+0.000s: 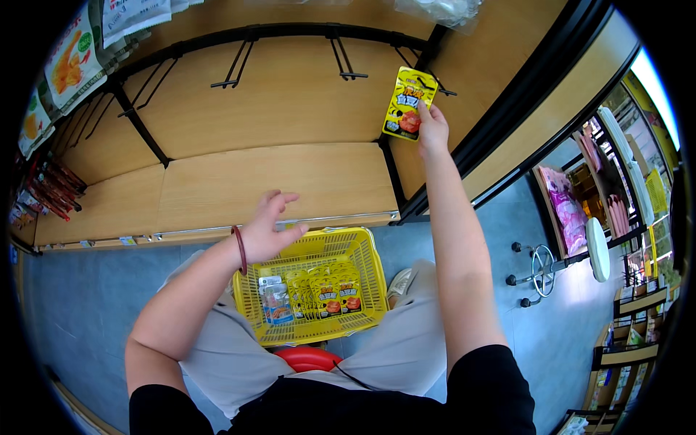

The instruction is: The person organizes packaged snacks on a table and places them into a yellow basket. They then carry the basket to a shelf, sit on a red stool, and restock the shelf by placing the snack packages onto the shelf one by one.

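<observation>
My right hand point(434, 129) grips the lower right edge of a yellow snack pouch point(402, 111), held up by a black metal display hook point(443, 87) at the right end of the rack. Whether the pouch hangs on that hook is hard to tell. My left hand point(269, 225) is empty with fingers spread, over the near left rim of a yellow plastic shopping basket point(378, 288). Inside the basket several matching yellow pouches point(329, 293) stand in a row. Blue-and-white packets point(277, 302) lean at their left.
Behind the basket runs a wooden shelf point(283, 168), with more hooks point(342, 60) above it. Hanging white snack bags point(73, 60) crowd the upper left, dark red packets point(54, 185) the left. A wheeled stool point(544, 272) stands on the right near shelves with pink packages point(565, 206).
</observation>
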Tool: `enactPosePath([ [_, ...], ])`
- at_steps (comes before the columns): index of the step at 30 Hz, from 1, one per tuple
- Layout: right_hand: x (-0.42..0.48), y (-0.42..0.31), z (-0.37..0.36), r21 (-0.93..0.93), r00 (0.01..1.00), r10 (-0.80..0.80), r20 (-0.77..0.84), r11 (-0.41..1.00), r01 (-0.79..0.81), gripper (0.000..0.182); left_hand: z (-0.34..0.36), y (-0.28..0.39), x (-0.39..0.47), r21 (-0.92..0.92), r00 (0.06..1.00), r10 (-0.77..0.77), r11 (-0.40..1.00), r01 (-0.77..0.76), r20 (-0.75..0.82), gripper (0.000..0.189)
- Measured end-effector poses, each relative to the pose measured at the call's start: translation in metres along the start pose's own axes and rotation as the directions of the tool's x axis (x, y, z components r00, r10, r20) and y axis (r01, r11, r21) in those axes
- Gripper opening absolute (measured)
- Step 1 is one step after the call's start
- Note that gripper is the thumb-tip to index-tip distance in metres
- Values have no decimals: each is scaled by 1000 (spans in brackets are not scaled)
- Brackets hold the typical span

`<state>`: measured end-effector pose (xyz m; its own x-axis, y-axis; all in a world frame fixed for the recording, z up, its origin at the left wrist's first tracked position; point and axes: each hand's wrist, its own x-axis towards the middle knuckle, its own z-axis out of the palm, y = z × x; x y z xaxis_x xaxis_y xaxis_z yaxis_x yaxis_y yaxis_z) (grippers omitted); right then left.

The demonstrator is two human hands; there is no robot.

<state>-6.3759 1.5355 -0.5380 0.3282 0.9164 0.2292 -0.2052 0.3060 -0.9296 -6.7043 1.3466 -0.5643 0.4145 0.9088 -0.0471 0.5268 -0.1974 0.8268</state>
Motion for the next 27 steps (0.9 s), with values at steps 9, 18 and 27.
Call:
enactPosePath([
  [9,43,14,-1,-83,995,51,-81,995,-58,25,-35,8,6,244,967,216,953,-179,-134,63],
  [18,1,71,-16,-282,942,-277,-187,934,219,13,-41,5,2,406,962,228,902,-149,-153,59],
  [27,-319,229,-50,-899,800,461,384,384,210,34,-53,0,-45,405,971,227,896,-179,-73,60],
])
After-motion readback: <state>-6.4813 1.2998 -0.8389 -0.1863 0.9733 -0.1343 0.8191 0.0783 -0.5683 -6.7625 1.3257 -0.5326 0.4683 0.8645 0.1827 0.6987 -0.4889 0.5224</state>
